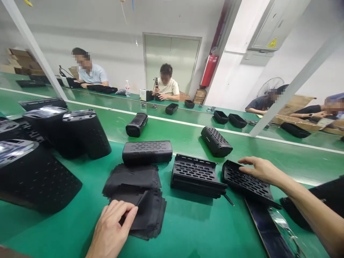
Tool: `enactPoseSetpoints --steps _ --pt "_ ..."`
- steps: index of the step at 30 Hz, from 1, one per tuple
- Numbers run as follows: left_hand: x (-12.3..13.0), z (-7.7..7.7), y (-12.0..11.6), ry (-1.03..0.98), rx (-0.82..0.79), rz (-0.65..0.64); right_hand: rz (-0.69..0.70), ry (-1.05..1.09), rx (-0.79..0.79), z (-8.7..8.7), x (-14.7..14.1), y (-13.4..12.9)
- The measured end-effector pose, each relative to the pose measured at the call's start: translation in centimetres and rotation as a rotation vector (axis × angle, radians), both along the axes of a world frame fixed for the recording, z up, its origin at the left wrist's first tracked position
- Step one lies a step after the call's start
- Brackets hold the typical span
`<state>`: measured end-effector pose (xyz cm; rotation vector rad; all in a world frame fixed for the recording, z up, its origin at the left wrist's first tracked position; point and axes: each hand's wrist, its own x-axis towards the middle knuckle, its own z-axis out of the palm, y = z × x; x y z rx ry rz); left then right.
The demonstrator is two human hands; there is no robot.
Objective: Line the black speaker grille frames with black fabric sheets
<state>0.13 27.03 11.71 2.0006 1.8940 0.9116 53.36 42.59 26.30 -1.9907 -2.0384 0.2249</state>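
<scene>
My left hand rests at the lower stack of thin black sheets, its thumb and index finger pinching a lifted corner of the top sheet. Behind it lies another stack of black sheets. Over at the right, my right hand is on a black slotted panel, thumb and fingers apart at its upper edge. Between the hands sits a pile of similar slotted panels. A closed black slotted case lies behind the sheets.
Tall black curved parts stand at the left. More black cases lie on the green line. A dark phone-like slab and glasses are at lower right. Several people work across the table; white posts rise from it.
</scene>
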Motion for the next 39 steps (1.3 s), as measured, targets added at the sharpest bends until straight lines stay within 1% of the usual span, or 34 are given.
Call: enactPoseSetpoints --steps 2,3,5,6,8,10,12,14,16,18,25,28,30,31,33,34,35,36,37,39 --pt "0.0 -0.1 0.1 -0.051 0.002 0.016 -0.044 0.001 0.011 -0.4 0.7 -0.5" --pt "0.0 0.0 0.1 -0.078 0.008 0.024 -0.061 0.009 0.024 -0.5 0.5 -0.8" --pt "0.1 0.3 0.1 -0.13 0.024 0.04 -0.067 0.043 0.056 -0.2 -0.9 -1.4" --pt "0.2 0.5 0.1 -0.153 0.028 0.045 -0.048 0.069 0.063 0.0 -2.0 -1.6" --pt "0.3 0.9 0.0 -0.204 0.031 0.057 0.035 0.119 0.063 0.3 -4.6 -1.7" --pt "0.3 1.2 -0.2 -0.267 0.036 0.08 0.147 0.147 0.054 0.1 -7.1 -1.3" --pt "0.2 1.4 -0.3 -0.334 0.049 0.12 0.235 0.15 0.044 -0.6 -9.0 -0.4" --pt "0.1 1.5 -0.4 -0.388 0.073 0.167 0.278 0.147 0.03 -1.6 -10.0 0.7" --pt "0.1 1.6 -0.4 -0.42 0.096 0.204 0.285 0.144 0.022 -2.4 -10.3 1.5" --pt "0.1 1.6 -0.4 -0.433 0.117 0.216 0.279 0.143 0.021 -3.0 -10.3 2.0" --pt "0.1 1.3 -0.3 -0.438 0.145 0.207 0.261 0.167 0.052 -3.8 -9.8 2.2" --pt "-0.1 1.3 -0.3 -0.453 0.168 0.199 0.251 0.172 0.087 -3.4 -9.7 1.8" --pt "0.0 1.6 -0.6 -0.482 0.212 0.195 0.242 0.18 0.158 -2.4 -10.4 0.7" --pt "0.1 2.0 -0.8 -0.505 0.24 0.194 0.233 0.196 0.198 -1.7 -11.1 -0.1" --pt "0.6 3.0 -1.2 -0.559 0.305 0.184 0.221 0.266 0.216 -0.1 -13.5 -2.4" --pt "1.1 3.6 -1.4 -0.589 0.339 0.169 0.204 0.354 0.136 0.6 -15.1 -3.8" --pt "1.6 4.2 -1.5 -0.619 0.377 0.151 0.221 0.431 -0.001 1.2 -16.9 -5.3" --pt "2.3 4.8 -1.6 -0.643 0.414 0.128 0.275 0.512 -0.132 1.6 -18.9 -6.7" --pt "3.1 5.3 -1.6 -0.664 0.449 0.103 0.333 0.604 -0.224 1.7 -21.0 -8.1" --pt "4.8 6.1 -1.6 -0.7 0.514 0.056 0.449 0.797 -0.433 1.3 -25.2 -10.2"
